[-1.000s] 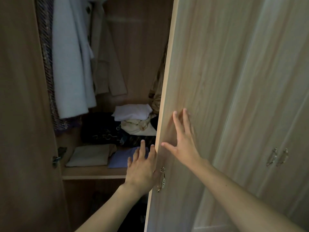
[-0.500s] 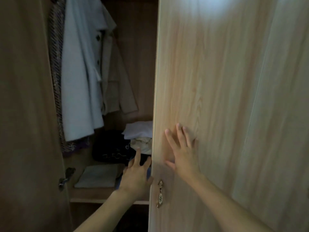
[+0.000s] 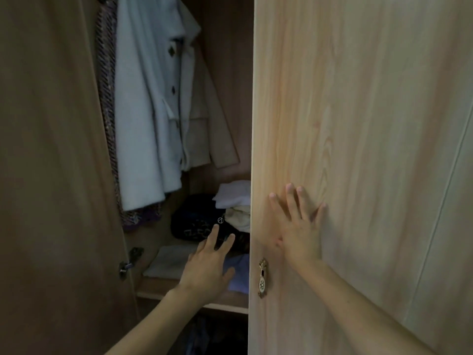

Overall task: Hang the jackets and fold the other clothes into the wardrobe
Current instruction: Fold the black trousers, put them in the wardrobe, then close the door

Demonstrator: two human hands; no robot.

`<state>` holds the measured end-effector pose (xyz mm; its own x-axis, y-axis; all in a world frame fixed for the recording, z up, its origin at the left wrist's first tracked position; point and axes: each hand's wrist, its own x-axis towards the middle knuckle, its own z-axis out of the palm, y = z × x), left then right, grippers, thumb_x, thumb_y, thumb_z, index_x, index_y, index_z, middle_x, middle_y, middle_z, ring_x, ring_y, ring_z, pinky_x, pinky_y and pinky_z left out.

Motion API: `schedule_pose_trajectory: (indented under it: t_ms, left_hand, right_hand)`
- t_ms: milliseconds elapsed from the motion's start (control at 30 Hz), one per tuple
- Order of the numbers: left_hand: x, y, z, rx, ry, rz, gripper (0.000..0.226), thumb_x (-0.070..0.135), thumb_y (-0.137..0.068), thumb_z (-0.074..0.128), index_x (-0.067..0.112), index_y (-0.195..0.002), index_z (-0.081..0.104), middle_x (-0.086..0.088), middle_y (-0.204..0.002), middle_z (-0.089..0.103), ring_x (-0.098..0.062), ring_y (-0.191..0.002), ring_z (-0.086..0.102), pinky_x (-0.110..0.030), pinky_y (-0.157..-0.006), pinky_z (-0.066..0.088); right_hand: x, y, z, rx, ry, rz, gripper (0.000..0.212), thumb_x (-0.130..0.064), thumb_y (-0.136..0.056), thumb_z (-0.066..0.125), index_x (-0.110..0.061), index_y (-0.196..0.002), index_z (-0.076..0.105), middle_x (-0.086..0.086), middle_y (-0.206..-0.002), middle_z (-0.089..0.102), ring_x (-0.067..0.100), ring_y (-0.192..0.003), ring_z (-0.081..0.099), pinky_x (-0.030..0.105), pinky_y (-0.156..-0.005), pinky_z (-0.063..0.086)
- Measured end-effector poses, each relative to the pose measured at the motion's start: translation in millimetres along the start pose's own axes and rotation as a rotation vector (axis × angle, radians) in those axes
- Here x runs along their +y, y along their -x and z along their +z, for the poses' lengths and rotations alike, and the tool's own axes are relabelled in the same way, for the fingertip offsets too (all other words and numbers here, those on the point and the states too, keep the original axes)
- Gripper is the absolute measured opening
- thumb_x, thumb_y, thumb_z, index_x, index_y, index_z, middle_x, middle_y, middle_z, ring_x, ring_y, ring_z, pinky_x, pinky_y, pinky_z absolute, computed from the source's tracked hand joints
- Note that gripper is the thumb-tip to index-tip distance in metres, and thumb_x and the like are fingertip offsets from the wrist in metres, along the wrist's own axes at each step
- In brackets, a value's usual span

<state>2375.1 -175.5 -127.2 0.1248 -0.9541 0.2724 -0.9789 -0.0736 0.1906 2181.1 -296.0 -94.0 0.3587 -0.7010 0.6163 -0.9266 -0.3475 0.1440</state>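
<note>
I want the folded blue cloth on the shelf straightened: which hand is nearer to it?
Left. The left hand reaches in over the shelf, its thumb right beside the blue cloth; the right hand lies flat on the outside of the door.

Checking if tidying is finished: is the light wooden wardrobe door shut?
Open: beside the light wooden door, the hanging pale grey coat shows inside.

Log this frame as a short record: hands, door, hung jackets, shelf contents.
left hand: open, fingers straight, reaching toward the wooden shelf
right hand: flat on the light wooden wardrobe door, above its ornate metal handle
hung: pale grey buttoned coat, beige jacket behind it, tweed jacket leftmost
shelf contents: white folded top, dark garment, lavender folded cloth
</note>
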Motion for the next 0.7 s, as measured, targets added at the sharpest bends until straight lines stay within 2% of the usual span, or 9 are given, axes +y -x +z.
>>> schedule_pose_trajectory:
  t_ms: [67,200,267,367,533,600,700]
  left_hand:
    - [-1,0,-1,-0.012,-0.008,-0.027,0.077,0.045,-0.096,0.053,0.038,-0.157,0.006,0.003,-0.165,-0.015,-0.028,-0.149,0.013,-0.051,-0.113,0.034]
    - [12,8,-7,-0.004,0.008,-0.041,0.075,0.044,-0.097,0.053,0.036,-0.157,0.009,0.000,-0.166,-0.011,-0.029,-0.148,0.017,-0.050,-0.113,0.033]
    - [17,18,-9,0.009,0.013,-0.037,0.075,0.044,-0.096,0.053,0.036,-0.157,0.009,0.001,-0.166,-0.009,-0.029,-0.148,0.018,-0.051,-0.113,0.034]
    - [19,37,-10,0.024,0.000,-0.066,0.075,0.042,-0.096,0.054,0.037,-0.156,0.009,0.003,-0.166,-0.004,-0.029,-0.148,0.019,-0.050,-0.113,0.035]
    - [13,71,-11,0.051,0.036,-0.201,0.074,0.038,-0.093,0.054,0.038,-0.155,0.013,0.002,-0.166,0.005,-0.030,-0.148,0.020,-0.050,-0.113,0.033]
    - [10,84,-17,0.067,0.011,-0.228,0.075,0.039,-0.092,0.055,0.038,-0.155,0.013,0.001,-0.165,0.007,-0.031,-0.147,0.021,-0.051,-0.112,0.032]
    - [-4,103,-33,0.116,0.006,-0.246,0.077,0.039,-0.087,0.055,0.039,-0.153,0.014,0.001,-0.165,0.009,-0.031,-0.148,0.020,-0.053,-0.112,0.032]
  right_hand:
    - [1,-2,2,-0.011,0.001,-0.006,0.132,-0.045,-0.061,0.087,-0.029,-0.158,-0.002,0.012,-0.164,-0.017,0.035,-0.150,-0.017,0.077,-0.107,0.008]
    - [0,-3,-4,-0.047,-0.018,-0.005,0.126,-0.037,-0.072,0.082,-0.028,-0.156,-0.011,0.011,-0.161,-0.027,0.034,-0.148,-0.023,0.077,-0.107,0.010]
    - [0,1,-13,-0.056,-0.048,-0.026,0.123,-0.038,-0.073,0.081,-0.028,-0.157,-0.009,0.010,-0.161,-0.026,0.034,-0.148,-0.023,0.076,-0.107,0.013]
    - [4,6,-30,-0.062,-0.193,-0.082,0.113,-0.050,-0.072,0.079,-0.027,-0.156,0.007,0.008,-0.164,-0.017,0.031,-0.150,-0.018,0.074,-0.109,0.020]
    - [-16,20,-46,-0.073,-0.558,-0.162,0.099,-0.043,-0.087,0.068,-0.017,-0.158,0.005,0.012,-0.165,0.004,0.031,-0.152,0.000,0.051,-0.120,0.019]
    - [-35,32,-53,-0.101,-0.700,-0.191,0.094,-0.043,-0.089,0.066,-0.018,-0.158,0.006,0.011,-0.164,0.010,0.029,-0.151,0.008,0.046,-0.121,0.020]
    - [-64,46,-64,-0.127,-0.805,-0.263,0.090,-0.042,-0.089,0.068,-0.019,-0.157,0.012,0.010,-0.160,0.021,0.028,-0.147,0.020,0.044,-0.117,0.028]
